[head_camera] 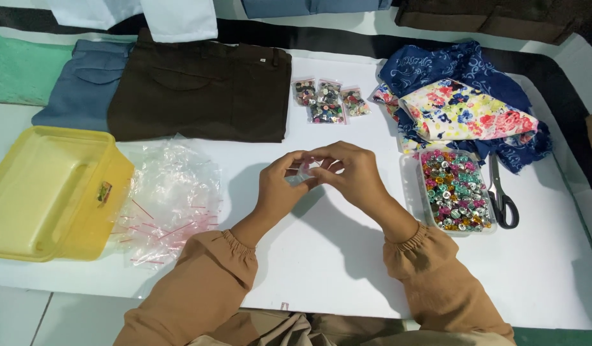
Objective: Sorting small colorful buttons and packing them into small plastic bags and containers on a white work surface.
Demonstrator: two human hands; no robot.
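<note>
Small clear zip bag (300, 174): centre of table, pinched between left hand (280, 189) and right hand (347, 173), fingertips closed on it. Judged light, limp, slippery; grip at top edge. Bead tray (408, 186) right; empty bags (171, 198) left.

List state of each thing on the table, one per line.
left hand: pinching small clear bag
right hand: pinching same bag
small clear bag: held above table, contents unclear
tray of buttons: open, full
filled bags: lying flat
empty bags: loose pile
yellow box: lid on
scissors: closed
brown trousers: folded
</note>
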